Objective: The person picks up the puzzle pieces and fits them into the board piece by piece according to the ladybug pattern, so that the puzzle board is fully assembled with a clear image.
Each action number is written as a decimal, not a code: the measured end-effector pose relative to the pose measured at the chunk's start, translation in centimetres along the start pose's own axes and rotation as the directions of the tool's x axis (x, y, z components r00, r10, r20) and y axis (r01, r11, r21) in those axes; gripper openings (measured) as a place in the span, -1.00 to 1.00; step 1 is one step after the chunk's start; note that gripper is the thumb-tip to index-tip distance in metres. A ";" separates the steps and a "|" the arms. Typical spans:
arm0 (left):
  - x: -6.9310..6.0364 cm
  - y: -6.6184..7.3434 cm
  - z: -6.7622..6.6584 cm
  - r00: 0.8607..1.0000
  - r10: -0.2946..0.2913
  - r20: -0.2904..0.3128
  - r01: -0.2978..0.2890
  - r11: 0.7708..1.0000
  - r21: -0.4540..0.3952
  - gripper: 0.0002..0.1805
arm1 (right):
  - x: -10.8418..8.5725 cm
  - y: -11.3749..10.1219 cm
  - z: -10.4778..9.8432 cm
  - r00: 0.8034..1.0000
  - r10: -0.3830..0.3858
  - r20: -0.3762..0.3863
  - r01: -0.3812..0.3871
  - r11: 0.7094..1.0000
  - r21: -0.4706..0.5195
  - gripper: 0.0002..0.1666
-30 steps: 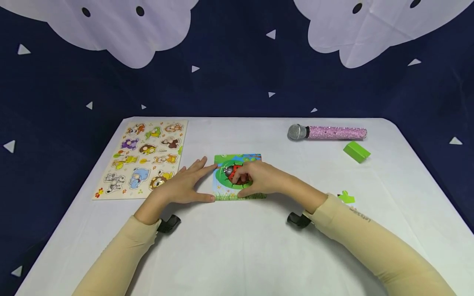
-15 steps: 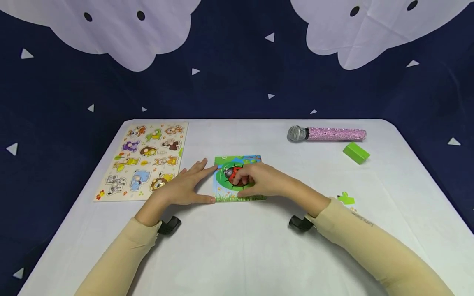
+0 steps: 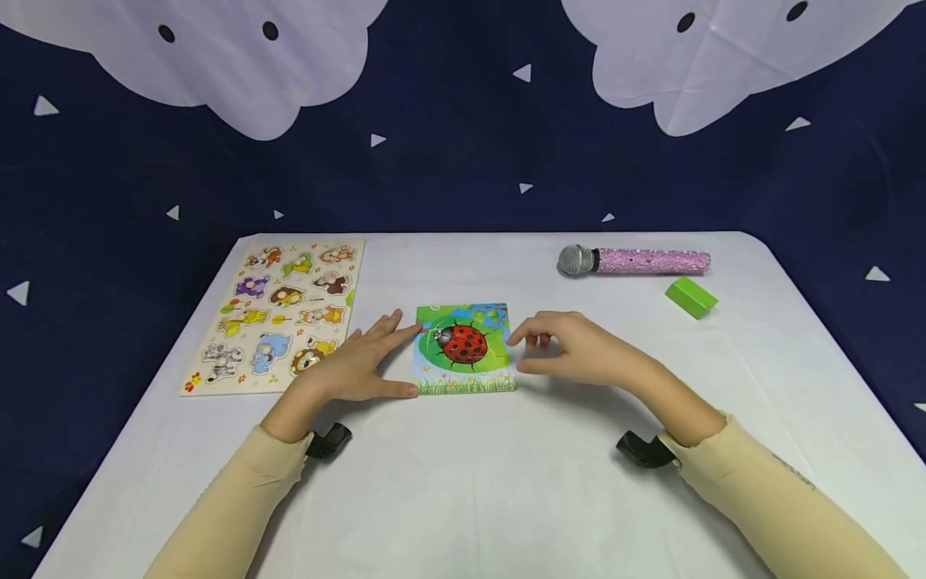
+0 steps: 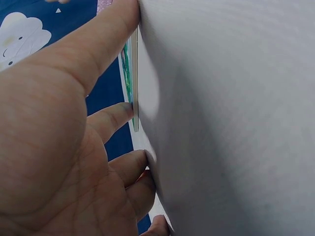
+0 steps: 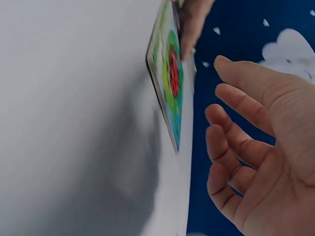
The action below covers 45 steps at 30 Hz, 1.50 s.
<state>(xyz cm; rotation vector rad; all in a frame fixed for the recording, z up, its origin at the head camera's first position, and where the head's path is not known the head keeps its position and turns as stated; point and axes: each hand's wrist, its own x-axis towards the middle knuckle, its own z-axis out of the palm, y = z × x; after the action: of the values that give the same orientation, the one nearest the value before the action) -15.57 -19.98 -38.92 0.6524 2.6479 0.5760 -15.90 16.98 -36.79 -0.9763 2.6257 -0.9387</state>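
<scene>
A square ladybug puzzle [image 3: 466, 344] lies flat at the middle of the table, its red ladybug picture whole in the head view. My left hand [image 3: 362, 366] rests on the table at the puzzle's left side, fingers spread, with index finger and thumb touching its left edge. Beside the right edge, my right hand [image 3: 582, 350] hovers with loosely bent fingers and holds nothing. In the right wrist view the puzzle [image 5: 170, 73] appears edge-on, apart from the right hand [image 5: 266, 142]. The left wrist view shows the left hand's fingertip [image 4: 125, 110] against the puzzle's edge.
An animal peg puzzle board [image 3: 278, 318] lies at the left of the white table [image 3: 463, 482]. Toward the back right are a pink glittery microphone [image 3: 637, 260] and a green block [image 3: 691, 297]. A dark blue patterned cloth [image 3: 463, 121] hangs behind the table.
My right hand has lifted off the ladybug and moved right, uncovering the picture. The right forearm now covers the small green piece at the right. The left hand has stayed put.
</scene>
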 end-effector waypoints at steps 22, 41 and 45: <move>-0.1 -0.1 0.0 1.000 -0.003 0.000 0.003 1.000 -0.005 0.09 | -11.3 3.3 -3.8 0.960 0.238 -0.148 -0.242 0.970 -0.010 -0.51; 0.2 0.0 0.1 1.000 -0.005 0.010 0.005 1.000 0.010 0.09 | -16.5 7.3 -4.7 0.919 0.362 -0.153 -0.377 0.922 -0.083 -0.27; 0.1 0.0 0.0 1.000 -0.009 0.010 0.009 1.000 0.013 0.09 | -16.4 7.8 -4.4 0.916 0.378 -0.137 -0.393 0.914 -0.106 -0.25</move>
<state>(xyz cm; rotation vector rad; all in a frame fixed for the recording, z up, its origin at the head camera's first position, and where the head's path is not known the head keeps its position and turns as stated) -15.66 -19.95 -38.98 0.6453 2.6459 0.5527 -9.04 34.27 -38.92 -0.4029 2.8539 -0.7502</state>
